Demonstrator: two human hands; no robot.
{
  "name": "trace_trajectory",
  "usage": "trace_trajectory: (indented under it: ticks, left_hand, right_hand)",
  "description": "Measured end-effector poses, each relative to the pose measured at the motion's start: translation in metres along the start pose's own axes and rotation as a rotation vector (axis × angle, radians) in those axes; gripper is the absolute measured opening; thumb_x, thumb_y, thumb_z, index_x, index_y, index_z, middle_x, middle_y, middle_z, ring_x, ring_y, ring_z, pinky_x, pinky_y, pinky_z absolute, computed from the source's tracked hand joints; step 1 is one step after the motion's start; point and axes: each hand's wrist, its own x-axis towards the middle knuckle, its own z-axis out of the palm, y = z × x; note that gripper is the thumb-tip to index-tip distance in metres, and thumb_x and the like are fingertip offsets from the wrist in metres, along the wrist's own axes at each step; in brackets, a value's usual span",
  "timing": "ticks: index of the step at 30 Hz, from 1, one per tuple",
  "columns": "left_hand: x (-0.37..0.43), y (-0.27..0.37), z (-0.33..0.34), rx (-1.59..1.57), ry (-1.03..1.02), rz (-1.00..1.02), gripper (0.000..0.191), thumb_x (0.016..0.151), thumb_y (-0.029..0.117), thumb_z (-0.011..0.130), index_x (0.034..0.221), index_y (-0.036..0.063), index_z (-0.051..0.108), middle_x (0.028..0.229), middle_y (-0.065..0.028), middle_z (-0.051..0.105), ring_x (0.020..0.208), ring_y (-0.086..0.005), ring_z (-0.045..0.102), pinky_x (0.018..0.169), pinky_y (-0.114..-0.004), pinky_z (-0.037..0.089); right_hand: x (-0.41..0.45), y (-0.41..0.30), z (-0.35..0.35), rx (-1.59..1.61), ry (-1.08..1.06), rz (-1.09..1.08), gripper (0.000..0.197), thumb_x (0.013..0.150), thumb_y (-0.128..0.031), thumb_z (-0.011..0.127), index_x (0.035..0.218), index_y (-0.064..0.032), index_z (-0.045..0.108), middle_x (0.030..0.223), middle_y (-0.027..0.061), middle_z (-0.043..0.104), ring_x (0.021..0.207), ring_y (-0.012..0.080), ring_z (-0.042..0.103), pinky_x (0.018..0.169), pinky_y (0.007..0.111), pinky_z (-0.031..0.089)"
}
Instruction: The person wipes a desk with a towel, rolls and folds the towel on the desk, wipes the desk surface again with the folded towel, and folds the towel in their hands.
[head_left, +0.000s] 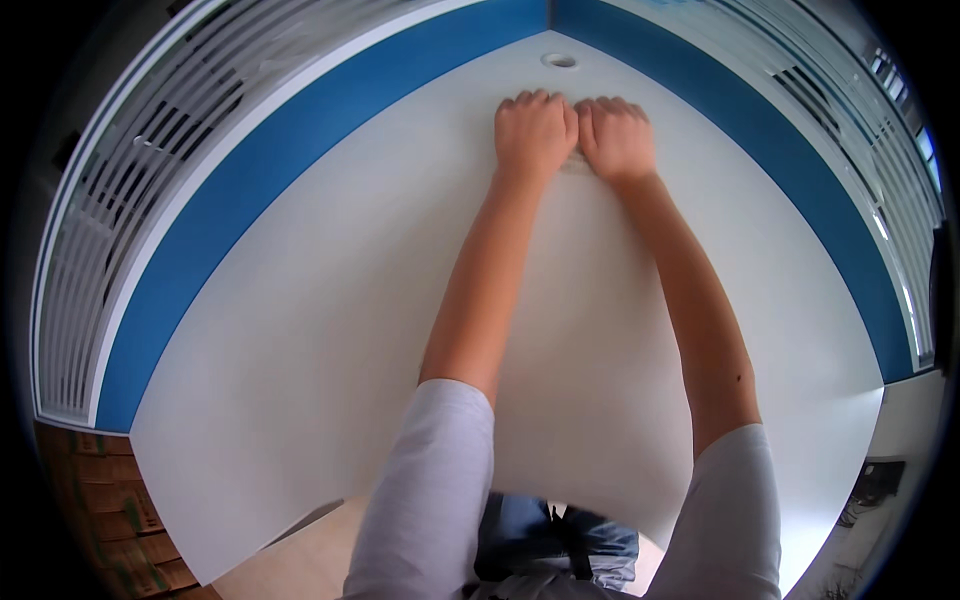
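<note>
Both my arms reach out over a white desktop (337, 300) towards its far corner. My left hand (534, 133) is curled into a loose fist, knuckles away from me. Beside it, my right hand (616, 139) is curled the same way, and the two thumb sides nearly meet. A pale beige patch or thin item (576, 163) shows between and just below the hands; what it is I cannot tell. The fingertips are hidden under the hands, so whether either holds something does not show.
A round cable grommet (560, 61) is set in the desktop's corner beyond my hands. Blue partition panels (247, 195) with slatted glass above border both far sides. Stacked brown cardboard (124, 517) stands at lower left; a dark device with cables (877, 480) lies at lower right.
</note>
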Motion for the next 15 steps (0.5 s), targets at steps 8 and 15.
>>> trace_trajectory:
  ticks: [8,15]
  left_hand:
    - [0.035,-0.039,0.079,0.058,-0.14,-0.032,0.036,0.097,0.03,0.043,0.085,0.0117,0.071,0.09,-0.009,0.075,0.085,-0.0322,0.07,0.072,-0.05,0.054]
    - [0.052,-0.035,0.075,0.041,-0.414,-0.152,0.038,0.098,0.032,0.036,0.096,0.0165,0.071,0.099,-0.0104,0.074,0.097,-0.0341,0.069,0.082,-0.049,0.053]
  right_hand:
    - [0.037,0.045,0.063,-0.113,-0.153,0.073,0.039,0.097,-0.033,0.045,0.081,-0.0111,0.072,0.09,0.0085,0.074,0.091,0.0287,0.069,0.083,0.046,0.052]
    - [0.044,0.051,0.073,-0.131,-0.235,0.098,0.039,0.097,-0.033,0.045,0.081,-0.0099,0.071,0.092,0.0169,0.074,0.092,0.0356,0.07,0.085,0.051,0.053]
